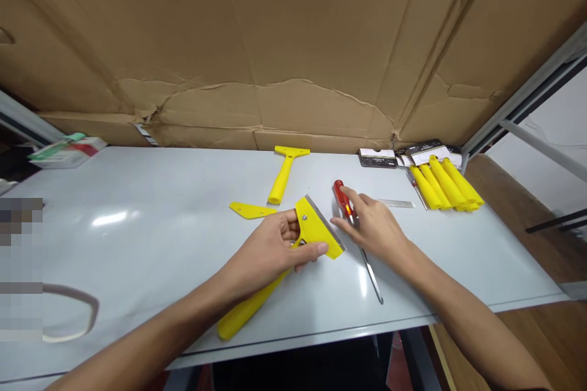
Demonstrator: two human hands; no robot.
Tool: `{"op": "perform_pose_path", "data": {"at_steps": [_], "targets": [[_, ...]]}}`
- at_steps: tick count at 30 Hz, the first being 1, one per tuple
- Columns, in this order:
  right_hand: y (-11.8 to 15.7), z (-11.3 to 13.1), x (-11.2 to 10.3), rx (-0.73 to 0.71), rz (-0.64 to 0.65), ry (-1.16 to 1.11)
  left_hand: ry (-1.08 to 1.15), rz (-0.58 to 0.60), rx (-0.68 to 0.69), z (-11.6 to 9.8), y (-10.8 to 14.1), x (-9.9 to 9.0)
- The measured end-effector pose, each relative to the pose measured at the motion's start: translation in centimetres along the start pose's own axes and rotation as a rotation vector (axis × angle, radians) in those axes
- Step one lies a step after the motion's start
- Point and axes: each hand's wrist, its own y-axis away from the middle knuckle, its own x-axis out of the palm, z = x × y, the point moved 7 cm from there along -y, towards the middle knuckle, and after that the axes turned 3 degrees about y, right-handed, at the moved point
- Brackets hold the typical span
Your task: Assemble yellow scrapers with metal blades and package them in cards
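My left hand (pixel 275 244) is closed around a yellow scraper (pixel 316 229), near where its head meets the handle. A metal blade (pixel 323 217) runs along the head's edge, and a screw shows near the upper corner. My thumb presses on the head's flat face. Fingers apart, my right hand (pixel 373 223) hovers at a screwdriver (pixel 340 195) with a red handle and a long metal shaft. The index fingertip overlaps the handle; whether it touches I cannot tell. Left of the scraper head lies a loose yellow plate (pixel 250 210) with holes.
A second yellow scraper body (pixel 285 174) lies further back. Behind my right hand is a thin metal blade (pixel 397 203). Several yellow handles (pixel 452 186) and black-and-white packets (pixel 378 157) lie at the right. A box (pixel 68 151) sits back left. Cardboard (pixel 275 43) walls the table's (pixel 151 256) rear edge.
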Motion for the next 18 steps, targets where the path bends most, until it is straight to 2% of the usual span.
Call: {"op": "perform_pose_path", "data": {"at_steps": [2,4,6,8,10,12,16,18], "targets": [[0.0,0.3,1.0,0.031,0.058,-0.018,-0.003,0.011,0.018,-0.5,0.5,-0.2],[0.0,0.3,1.3,0.047,0.104,-0.171,-0.026,0.024,0.080,-1.3,1.0,-0.2],[-0.1,-0.3,0.9,0.079,0.143,-0.445,-0.118,0.005,0.202,-2.3,1.7,-0.3],[-0.2,-1.2,-0.2,0.137,0.167,-0.771,-0.286,-0.020,0.386,-3.3,2.3,-0.1],[-0.2,-2.3,-1.9,0.183,0.135,-1.057,-0.469,-0.015,0.599,-4.0,2.9,0.6],[-0.3,-3.2,-3.7,0.188,0.066,-1.225,-0.600,0.014,0.773,-4.2,3.3,1.4],[-0.2,-4.1,-5.4,0.162,-0.023,-1.355,-0.735,0.036,0.962,-3.7,3.4,2.1],[-0.1,-4.5,-5.9,0.157,-0.094,-1.394,-0.844,0.008,1.111,-3.7,4.1,2.3]]}}
